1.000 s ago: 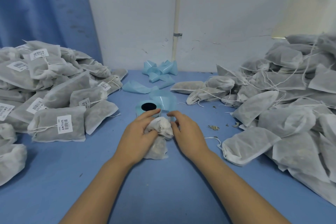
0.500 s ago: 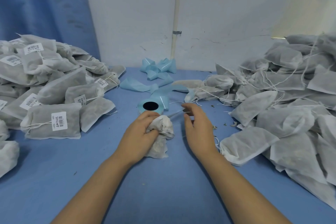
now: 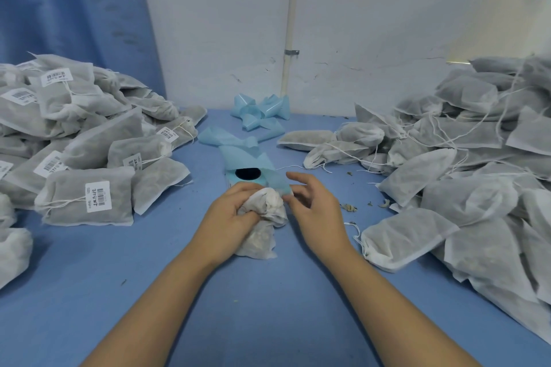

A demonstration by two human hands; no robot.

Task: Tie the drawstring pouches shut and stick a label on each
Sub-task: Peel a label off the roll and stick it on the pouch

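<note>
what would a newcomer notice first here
Two big heaps of grey pouches flank the blue table: the left heap carries barcode labels, the right heap shows none and trails loose strings. Between them the left hand grips a bunched pouch, with the right hand close beside it and a blue label roll just behind.

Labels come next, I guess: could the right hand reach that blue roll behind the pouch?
Probably yes: the right hand hovers close beside the label roll, only loose backing strip lying between them.
</note>
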